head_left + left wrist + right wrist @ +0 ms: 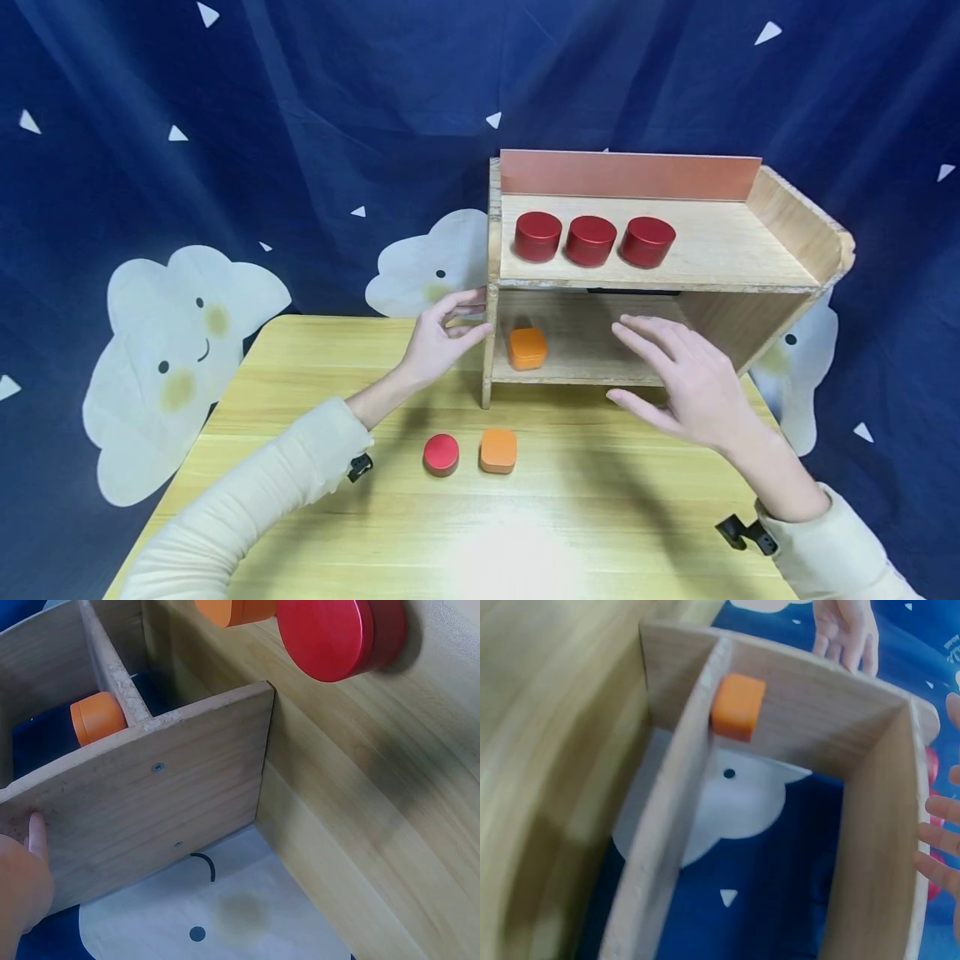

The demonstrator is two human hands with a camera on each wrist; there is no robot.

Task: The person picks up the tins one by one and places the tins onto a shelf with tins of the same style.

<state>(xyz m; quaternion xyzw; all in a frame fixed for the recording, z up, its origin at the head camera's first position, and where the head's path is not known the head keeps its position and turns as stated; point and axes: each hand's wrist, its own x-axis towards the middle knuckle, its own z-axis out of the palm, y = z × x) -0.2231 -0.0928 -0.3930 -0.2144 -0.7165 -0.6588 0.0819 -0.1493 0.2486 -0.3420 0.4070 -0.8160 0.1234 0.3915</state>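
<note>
My left hand (444, 335) touches the outer left side panel of a wooden two-tier shelf (491, 333) with its fingertips. In front of the shelf's right half, my right hand (693, 387) hovers with fingers spread, holding nothing. Three red round tins (591, 241) stand in a row on the top tier, toward its left. One orange square tin (527, 348) sits on the lower tier near the left panel, seen also in the right wrist view as the orange tin (738, 706). On the table lie a red round tin (441, 455) and an orange square tin (498, 451), side by side.
The shelf stands at the back right of a light wooden table (300, 358). Behind it hangs a dark blue curtain (390, 83) with white clouds and triangles. Small black devices (746, 533) are strapped at the wrists.
</note>
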